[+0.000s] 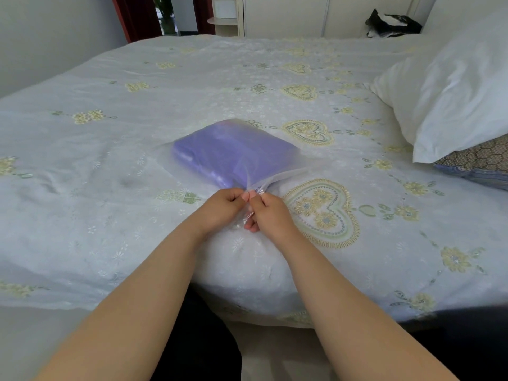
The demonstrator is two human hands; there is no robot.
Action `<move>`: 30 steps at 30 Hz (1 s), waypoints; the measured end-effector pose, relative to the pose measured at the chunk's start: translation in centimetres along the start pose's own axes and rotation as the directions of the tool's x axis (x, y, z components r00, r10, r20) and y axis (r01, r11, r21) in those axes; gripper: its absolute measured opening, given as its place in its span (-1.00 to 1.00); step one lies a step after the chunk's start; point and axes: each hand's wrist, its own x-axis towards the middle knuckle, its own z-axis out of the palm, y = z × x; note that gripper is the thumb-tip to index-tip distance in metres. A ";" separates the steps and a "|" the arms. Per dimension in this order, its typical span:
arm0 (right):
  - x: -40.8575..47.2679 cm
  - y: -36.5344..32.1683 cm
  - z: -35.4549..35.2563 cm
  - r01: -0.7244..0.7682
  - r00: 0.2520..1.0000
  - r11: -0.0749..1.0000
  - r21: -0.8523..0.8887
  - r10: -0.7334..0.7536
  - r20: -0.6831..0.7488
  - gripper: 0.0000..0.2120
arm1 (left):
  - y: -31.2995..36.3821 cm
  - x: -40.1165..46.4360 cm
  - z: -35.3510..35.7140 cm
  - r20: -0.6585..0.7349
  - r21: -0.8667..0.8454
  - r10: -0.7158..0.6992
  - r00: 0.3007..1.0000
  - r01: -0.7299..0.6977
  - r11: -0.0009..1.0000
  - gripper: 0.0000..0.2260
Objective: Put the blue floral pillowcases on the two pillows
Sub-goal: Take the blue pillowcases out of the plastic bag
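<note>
A clear plastic bag [291, 171] lies on the bed near its front edge, and folded blue-purple pillowcases [233, 152] fill it. Both my hands meet at the bag's near end. My left hand [224, 206] pinches the gathered plastic from the left. My right hand [268, 210] pinches the same bunched end from the right, fingers curled round it. A bare white pillow [450, 97] leans at the right side of the bed. Beneath it a second pillow [478, 160] with a brown honeycomb pattern and blue edge peeks out.
The bed [165, 92] carries a white cover embroidered with yellow hearts and flowers. A black and white bundle [393, 24] sits at the far right corner. White cupboard doors [288, 15] and a red-framed doorway [165, 15] stand behind the bed.
</note>
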 end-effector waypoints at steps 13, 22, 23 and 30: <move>0.0 -0.3 0.2 -0.047 0.999 0.995 -0.089 0.048 0.004 -0.67 | 0.0 0.7 3.0 -0.313 0.077 -0.038 0.949 0.065 0.995 -0.73; -0.5 -1.0 -0.8 -0.153 0.974 0.978 0.144 0.124 0.190 -0.77 | 0.0 0.7 2.5 -0.254 -0.022 -0.084 0.964 0.081 0.996 -0.72; -0.6 -1.2 -1.0 -0.166 0.969 0.974 0.151 0.132 0.209 -0.79 | 0.0 0.6 2.4 -0.250 -0.010 -0.078 0.965 0.078 0.997 -0.73; -0.7 -1.6 0.1 -0.237 0.971 0.968 0.077 0.236 0.025 -0.76 | 0.3 0.6 3.4 -0.435 0.183 -0.029 0.900 0.120 0.976 -0.75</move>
